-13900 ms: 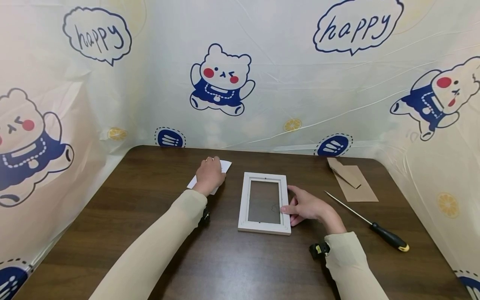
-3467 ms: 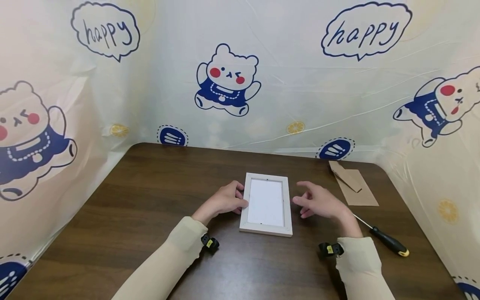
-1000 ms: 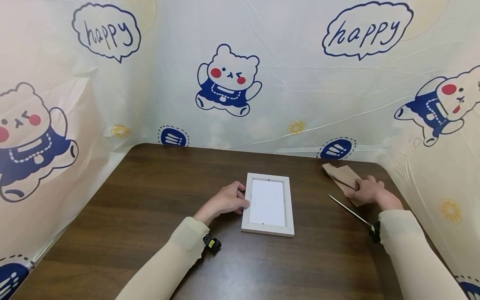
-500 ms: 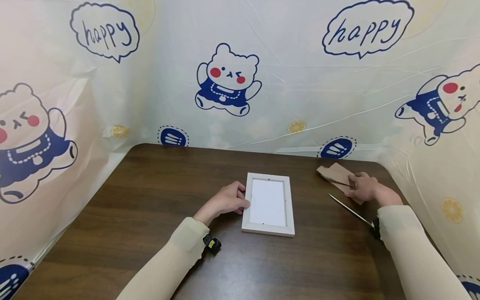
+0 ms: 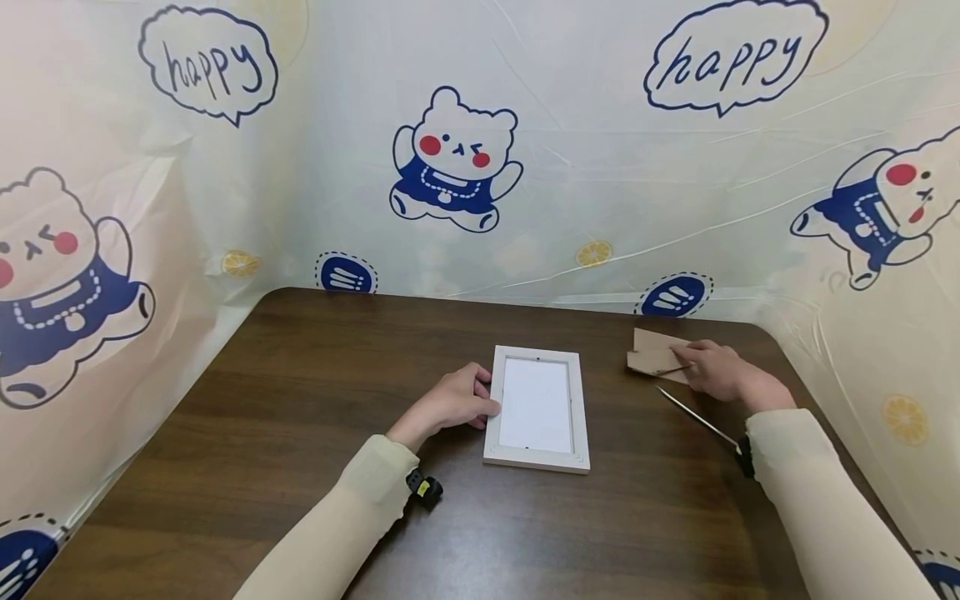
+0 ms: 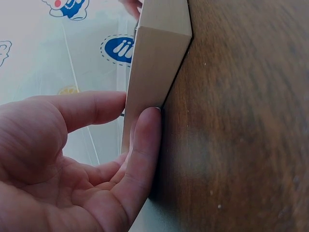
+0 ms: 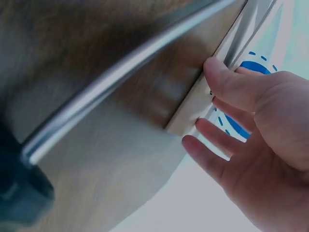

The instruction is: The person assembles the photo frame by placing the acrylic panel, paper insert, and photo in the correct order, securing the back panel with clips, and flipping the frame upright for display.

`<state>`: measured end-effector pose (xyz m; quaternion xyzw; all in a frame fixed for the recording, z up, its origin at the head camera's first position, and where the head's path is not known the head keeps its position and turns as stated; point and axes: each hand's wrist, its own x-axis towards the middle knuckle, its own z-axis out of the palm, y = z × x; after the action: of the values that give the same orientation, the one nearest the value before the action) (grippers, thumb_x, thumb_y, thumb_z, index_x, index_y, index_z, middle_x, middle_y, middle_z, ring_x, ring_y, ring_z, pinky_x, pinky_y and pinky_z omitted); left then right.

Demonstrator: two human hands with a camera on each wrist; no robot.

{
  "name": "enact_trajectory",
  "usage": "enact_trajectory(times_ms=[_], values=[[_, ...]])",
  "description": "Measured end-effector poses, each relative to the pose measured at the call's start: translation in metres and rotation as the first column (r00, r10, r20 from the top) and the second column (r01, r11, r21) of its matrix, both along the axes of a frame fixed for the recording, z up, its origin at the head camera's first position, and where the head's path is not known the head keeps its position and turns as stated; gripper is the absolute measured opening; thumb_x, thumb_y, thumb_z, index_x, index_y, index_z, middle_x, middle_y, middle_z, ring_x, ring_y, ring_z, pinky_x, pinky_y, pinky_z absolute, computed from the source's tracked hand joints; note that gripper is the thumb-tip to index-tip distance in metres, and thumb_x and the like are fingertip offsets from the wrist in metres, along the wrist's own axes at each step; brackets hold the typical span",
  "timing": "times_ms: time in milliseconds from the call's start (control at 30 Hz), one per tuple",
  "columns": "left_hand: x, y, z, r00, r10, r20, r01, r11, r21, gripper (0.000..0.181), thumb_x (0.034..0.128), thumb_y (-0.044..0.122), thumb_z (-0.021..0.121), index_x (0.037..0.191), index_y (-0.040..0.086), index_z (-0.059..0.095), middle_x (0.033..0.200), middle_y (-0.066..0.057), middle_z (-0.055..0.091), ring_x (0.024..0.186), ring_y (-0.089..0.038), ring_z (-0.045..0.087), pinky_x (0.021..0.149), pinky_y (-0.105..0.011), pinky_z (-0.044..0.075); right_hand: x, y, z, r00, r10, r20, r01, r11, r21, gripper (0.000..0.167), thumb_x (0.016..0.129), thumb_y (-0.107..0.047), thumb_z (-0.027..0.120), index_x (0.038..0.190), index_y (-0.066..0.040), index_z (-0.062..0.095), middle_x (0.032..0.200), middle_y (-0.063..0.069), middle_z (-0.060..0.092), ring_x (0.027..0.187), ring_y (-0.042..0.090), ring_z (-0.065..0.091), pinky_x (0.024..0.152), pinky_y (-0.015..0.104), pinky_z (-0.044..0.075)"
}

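Note:
A white picture frame lies flat on the brown table, with a white sheet filling its opening. My left hand holds the frame's left edge, thumb on top and fingers against the side; the left wrist view shows this hand close up on the frame's side wall. At the table's far right, my right hand grips a brown backing board with a fold-out stand by its right end. In the right wrist view the thumb and fingers of this hand pinch the board's edge.
A screwdriver lies near the right forearm, its shaft pointing up-left and its dark handle mostly hidden by the sleeve. Patterned curtain hangs behind the table's back edge and down both sides.
Over the last second the right hand has turned the backing board and shifted it left. Earlier, the white sheet went from the table into the frame. The left hand stays on the frame.

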<state>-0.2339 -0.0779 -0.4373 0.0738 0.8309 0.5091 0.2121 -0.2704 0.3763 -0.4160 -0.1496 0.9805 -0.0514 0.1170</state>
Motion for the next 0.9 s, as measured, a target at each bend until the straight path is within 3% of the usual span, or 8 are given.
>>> enact_trajectory(times_ms=[267,600,667,767,833,900], values=[[0.0,0.0,-0.001,1.0,-0.001,0.0,0.001,1.0,0.003,0.053,0.0915,0.0,0.076,0.137,-0.007,0.051,0.108,-0.019,0.065,0.074,-0.024,0.072,0.072,-0.037,0.064,-0.002,-0.004,-0.011,0.993,0.042,-0.111,-0.047,0.998,-0.049,0.05,0.104,-0.001,0.061,0.153,0.0,0.053,0.135,0.037,0.055,0.122,0.06,0.054,0.102,0.073,0.046],[0.0,0.0,-0.002,1.0,-0.002,-0.005,0.002,1.0,0.007,0.053,0.0909,0.0,0.076,0.137,-0.007,0.051,0.108,-0.019,0.064,0.074,-0.024,0.073,0.072,-0.037,0.064,-0.004,-0.009,-0.011,0.993,0.032,-0.117,-0.043,0.995,-0.092,0.06,0.099,0.015,0.056,0.155,-0.005,0.053,0.134,0.035,0.055,0.122,0.056,0.054,0.101,0.072,0.048],[0.0,-0.001,-0.001,1.0,-0.004,-0.006,0.004,1.0,0.009,0.053,0.0908,0.0,0.076,0.137,-0.007,0.051,0.109,-0.019,0.064,0.074,-0.024,0.073,0.072,-0.037,0.064,-0.004,-0.01,-0.009,0.993,0.013,-0.116,-0.024,0.995,-0.099,0.06,0.099,0.014,0.054,0.156,-0.003,0.05,0.135,0.037,0.053,0.123,0.058,0.053,0.102,0.072,0.046],[0.001,0.0,0.0,1.0,-0.005,-0.005,0.005,1.0,0.013,0.053,0.0907,0.0,0.076,0.137,-0.008,0.051,0.109,-0.019,0.065,0.075,-0.024,0.073,0.072,-0.036,0.064,-0.005,-0.011,-0.005,0.99,-0.049,-0.131,0.035,0.994,-0.101,0.052,0.104,0.002,0.053,0.154,0.009,0.044,0.139,0.043,0.051,0.127,0.061,0.049,0.107,0.071,0.042],[0.001,0.0,0.001,1.0,-0.003,-0.001,0.003,1.0,0.018,0.053,0.0905,0.0,0.076,0.137,-0.009,0.051,0.11,-0.019,0.065,0.076,-0.023,0.074,0.072,-0.036,0.064,-0.003,-0.012,0.001,0.985,-0.134,-0.112,0.123,0.987,-0.102,0.053,0.106,-0.011,0.052,0.15,0.018,0.042,0.141,0.048,0.046,0.131,0.064,0.043,0.11,0.071,0.039],[0.002,0.0,0.002,1.0,-0.002,-0.002,0.002,1.0,0.018,0.053,0.0903,0.0,0.076,0.136,-0.009,0.052,0.11,-0.019,0.065,0.077,-0.023,0.074,0.071,-0.036,0.064,0.0,-0.015,0.007,0.969,-0.24,-0.051,0.235,0.968,-0.091,0.065,0.109,-0.028,0.047,0.143,0.027,0.041,0.142,0.052,0.042,0.132,0.067,0.039,0.111,0.072,0.038]])
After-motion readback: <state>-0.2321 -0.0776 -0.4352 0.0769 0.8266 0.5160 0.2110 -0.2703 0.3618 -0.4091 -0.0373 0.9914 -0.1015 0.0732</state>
